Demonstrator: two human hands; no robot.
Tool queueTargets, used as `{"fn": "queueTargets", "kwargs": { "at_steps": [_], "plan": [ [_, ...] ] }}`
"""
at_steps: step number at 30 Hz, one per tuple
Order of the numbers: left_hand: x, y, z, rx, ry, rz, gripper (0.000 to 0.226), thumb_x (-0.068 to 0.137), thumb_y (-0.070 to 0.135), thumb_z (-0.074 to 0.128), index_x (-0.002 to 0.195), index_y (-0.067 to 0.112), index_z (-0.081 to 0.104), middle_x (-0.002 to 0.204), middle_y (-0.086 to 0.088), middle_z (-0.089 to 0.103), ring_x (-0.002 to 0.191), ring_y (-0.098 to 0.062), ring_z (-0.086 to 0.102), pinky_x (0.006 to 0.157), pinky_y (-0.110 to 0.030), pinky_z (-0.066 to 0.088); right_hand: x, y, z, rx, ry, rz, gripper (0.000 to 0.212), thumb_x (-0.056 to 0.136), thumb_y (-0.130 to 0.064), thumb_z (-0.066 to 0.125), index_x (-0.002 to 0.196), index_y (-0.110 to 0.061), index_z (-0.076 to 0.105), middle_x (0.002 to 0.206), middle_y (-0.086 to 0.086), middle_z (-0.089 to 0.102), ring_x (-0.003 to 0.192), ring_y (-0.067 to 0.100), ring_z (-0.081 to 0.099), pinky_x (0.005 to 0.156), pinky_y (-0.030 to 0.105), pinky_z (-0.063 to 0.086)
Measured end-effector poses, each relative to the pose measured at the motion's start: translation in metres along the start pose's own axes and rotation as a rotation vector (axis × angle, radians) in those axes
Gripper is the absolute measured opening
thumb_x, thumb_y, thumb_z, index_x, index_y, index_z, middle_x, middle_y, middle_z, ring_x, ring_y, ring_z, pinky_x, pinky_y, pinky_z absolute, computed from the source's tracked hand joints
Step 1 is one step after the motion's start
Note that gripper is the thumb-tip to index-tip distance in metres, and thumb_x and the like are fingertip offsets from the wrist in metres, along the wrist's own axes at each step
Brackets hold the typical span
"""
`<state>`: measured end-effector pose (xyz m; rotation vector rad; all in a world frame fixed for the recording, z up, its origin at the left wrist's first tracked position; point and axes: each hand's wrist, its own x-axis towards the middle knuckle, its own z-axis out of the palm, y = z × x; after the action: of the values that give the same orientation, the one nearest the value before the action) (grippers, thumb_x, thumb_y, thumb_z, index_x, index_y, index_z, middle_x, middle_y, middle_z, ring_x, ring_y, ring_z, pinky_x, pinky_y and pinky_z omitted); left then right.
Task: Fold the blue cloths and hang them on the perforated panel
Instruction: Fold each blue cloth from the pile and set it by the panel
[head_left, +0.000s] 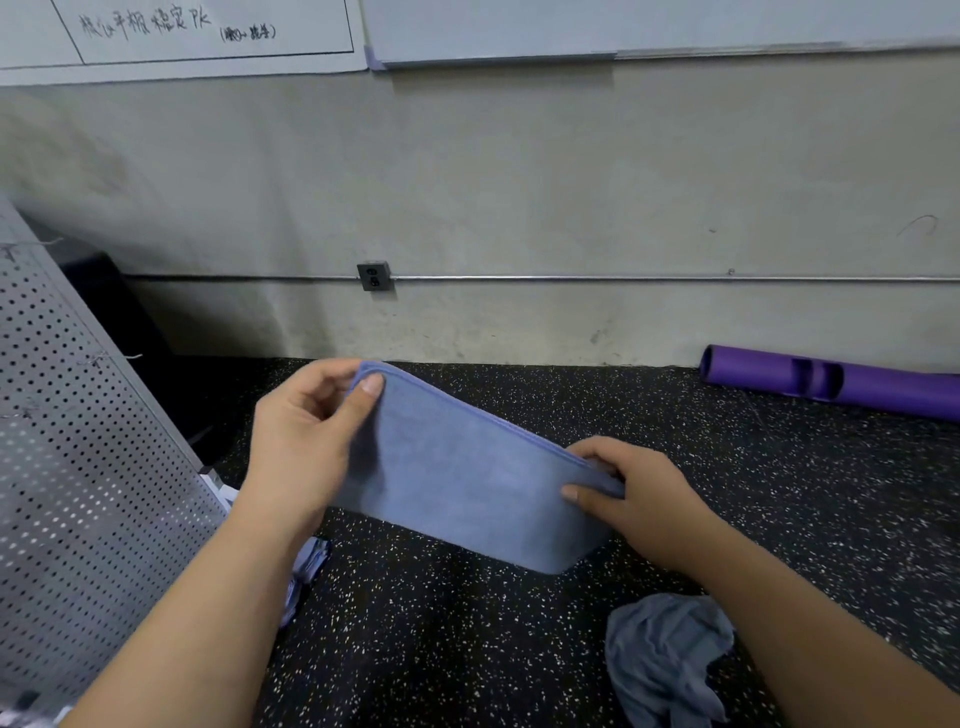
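- A crumpled blue cloth (670, 660) lies nearest, on the black speckled floor (441, 649), just inside the right forearm.
- A second bunched blue cloth (310, 564) lies on the floor at the foot of the panel, partly hidden behind the left forearm.
- The perforated panel (78, 467) is grey metal. It leans along the left edge of the view, and thin wire hooks (109, 358) stick out of it.
- The folded blue cloth (467, 478) is held above the floor between the two hands. It is doubled over into a flat rectangle, with its hemmed edges lined up along the top and the fold hanging below.
- The left hand (306, 431) pinches the cloth's upper left corner, with the thumb on the near face and the curled fingers behind it.
- The right hand (639, 493) pinches the opposite top corner, lower down, again with the thumb in front and the fingers wrapped over the edge.
- The cloth's top edge slopes down from the left hand to the right hand.
- A purple foam tube (831, 384) with a cut-out handle lies on the floor against the wall at far right.
- A grey outlet box (374, 276) sits on the beige wall, and a metal conduit (623, 278) runs level from it.
- A white sheet with handwriting (182, 31) hangs at the top left, beside a whiteboard (649, 26).
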<state>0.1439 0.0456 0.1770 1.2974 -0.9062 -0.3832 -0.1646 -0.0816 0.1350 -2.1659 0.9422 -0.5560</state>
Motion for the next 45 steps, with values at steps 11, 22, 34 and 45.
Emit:
{"fn": "queueTargets", "kwargs": {
  "at_steps": [11, 22, 34, 45],
  "plan": [
    [0.007, 0.001, -0.009, -0.096, 0.17, -0.052, 0.012, 0.098, 0.017, 0.075, 0.109, 0.014, 0.079, 0.087, 0.007, 0.076, 0.085, -0.009, 0.065, 0.08, -0.019, 0.053, 0.0, 0.001, -0.01, 0.201, 0.141, -0.07, 0.028, 0.095, -0.007, 0.077, 0.093, -0.032, 0.066, 0.078, 0.003, 0.067, 0.066, 0.012, 0.057, 0.06, 0.027, 0.048],
    [0.001, 0.012, 0.004, -0.088, 0.09, 0.031, 0.012, 0.099, 0.01, 0.073, 0.103, 0.02, 0.077, 0.079, 0.015, 0.075, 0.076, 0.0, 0.063, 0.069, -0.012, 0.051, 0.001, 0.022, 0.023, -0.005, 0.031, 0.006, 0.034, 0.091, -0.009, 0.081, 0.097, -0.041, 0.071, 0.097, -0.023, 0.073, 0.092, 0.0, 0.07, 0.083, 0.019, 0.058],
    [0.004, 0.011, -0.001, -0.093, 0.099, 0.051, 0.012, 0.099, 0.012, 0.073, 0.103, 0.022, 0.078, 0.082, 0.013, 0.076, 0.08, -0.002, 0.066, 0.075, -0.014, 0.053, 0.002, 0.027, 0.037, -0.056, -0.045, 0.0, 0.009, 0.098, -0.028, 0.075, 0.105, -0.03, 0.08, 0.106, -0.022, 0.072, 0.094, -0.002, 0.068, 0.088, 0.021, 0.056],
    [0.01, 0.009, -0.016, -0.177, 0.132, 0.006, 0.017, 0.086, 0.034, 0.081, 0.1, 0.025, 0.081, 0.09, 0.01, 0.076, 0.088, -0.008, 0.067, 0.084, -0.019, 0.055, 0.009, 0.013, -0.001, 0.163, 0.276, 0.023, 0.023, 0.098, -0.014, 0.075, 0.112, -0.031, 0.081, 0.114, -0.025, 0.069, 0.104, -0.004, 0.067, 0.092, 0.01, 0.053]
  ]
}}
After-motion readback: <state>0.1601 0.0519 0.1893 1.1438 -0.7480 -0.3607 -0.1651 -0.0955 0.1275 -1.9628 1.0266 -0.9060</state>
